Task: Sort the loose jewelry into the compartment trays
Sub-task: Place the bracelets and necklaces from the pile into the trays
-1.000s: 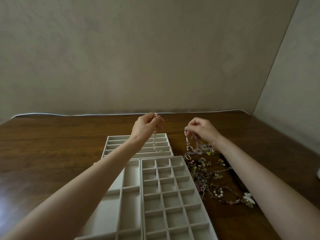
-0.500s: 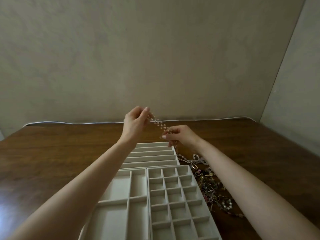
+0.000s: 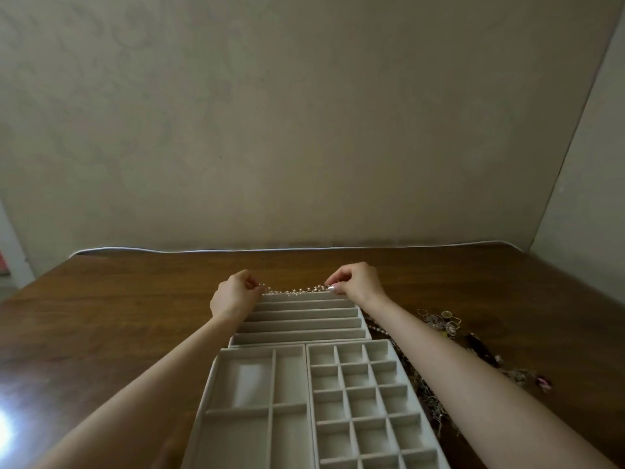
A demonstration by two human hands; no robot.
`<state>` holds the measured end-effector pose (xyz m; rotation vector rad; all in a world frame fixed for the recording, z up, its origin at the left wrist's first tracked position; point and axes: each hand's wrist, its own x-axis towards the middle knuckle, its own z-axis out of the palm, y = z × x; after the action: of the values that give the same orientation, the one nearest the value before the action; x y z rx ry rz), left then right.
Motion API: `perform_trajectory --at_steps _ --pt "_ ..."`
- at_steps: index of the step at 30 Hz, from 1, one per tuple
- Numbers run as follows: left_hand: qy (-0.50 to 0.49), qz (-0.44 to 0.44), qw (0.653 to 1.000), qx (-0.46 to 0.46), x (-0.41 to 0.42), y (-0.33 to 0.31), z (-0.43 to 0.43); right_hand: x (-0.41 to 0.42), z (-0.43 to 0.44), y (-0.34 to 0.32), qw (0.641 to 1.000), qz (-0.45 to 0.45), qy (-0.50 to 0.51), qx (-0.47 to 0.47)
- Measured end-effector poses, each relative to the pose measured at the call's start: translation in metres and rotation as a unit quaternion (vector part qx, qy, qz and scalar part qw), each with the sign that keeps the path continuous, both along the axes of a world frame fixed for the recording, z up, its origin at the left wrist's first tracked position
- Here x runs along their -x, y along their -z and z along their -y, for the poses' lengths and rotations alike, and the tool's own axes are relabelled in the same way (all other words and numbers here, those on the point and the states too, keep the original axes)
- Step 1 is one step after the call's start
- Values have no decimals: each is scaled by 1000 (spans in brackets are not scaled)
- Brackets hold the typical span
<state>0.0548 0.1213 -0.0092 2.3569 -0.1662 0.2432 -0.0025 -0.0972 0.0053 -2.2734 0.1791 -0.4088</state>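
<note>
- A person's left hand (image 3: 233, 296) and right hand (image 3: 355, 282) hold a string of small white pearl-like beads (image 3: 293, 291) between them, over the far edge of a pale grey tray of long, narrow slots (image 3: 301, 340).
- On each hand the thumb and forefinger are pinched together on one end of the bead string, with the other fingers curled in towards the palm.
- The string sags slightly in the middle. It appears to hang right at the tray's farthest slot, though the view does not show whether the beads touch the rim.
- Two more pale grey trays sit just nearer the camera, side by side and touching: on the left, one with a few large compartments (image 3: 273, 377); on the right, one divided into a grid of small square cells (image 3: 353, 389). No jewelry shows in any visible compartment.
- A tangled heap of loose rings, chains and trinkets (image 3: 439, 323) lies on the dark brown wooden table (image 3: 118, 316) to the right of the trays, partly hidden behind the right forearm.
- A plain beige wall (image 3: 304, 130) rises behind the table.
</note>
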Motion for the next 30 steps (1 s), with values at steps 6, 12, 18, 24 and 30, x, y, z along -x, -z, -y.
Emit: perform_trajectory --at_steps 6,12,18,24,30 --pt "11 28 1000 0 0 1 -7 7 0 -2 998 12 -21 60" --pt "105 56 993 20 19 -7 17 28 29 -13 990 -47 -26 128" --pt "224 94 970 15 53 -13 63 62 59 -16 962 -175 -11 209" --pt "268 94 959 2 74 -12 86 71 54 -2 939 -218 5 266" --pt "283 92 955 -9 86 -11 96 83 65 -20 985 -147 -29 87"
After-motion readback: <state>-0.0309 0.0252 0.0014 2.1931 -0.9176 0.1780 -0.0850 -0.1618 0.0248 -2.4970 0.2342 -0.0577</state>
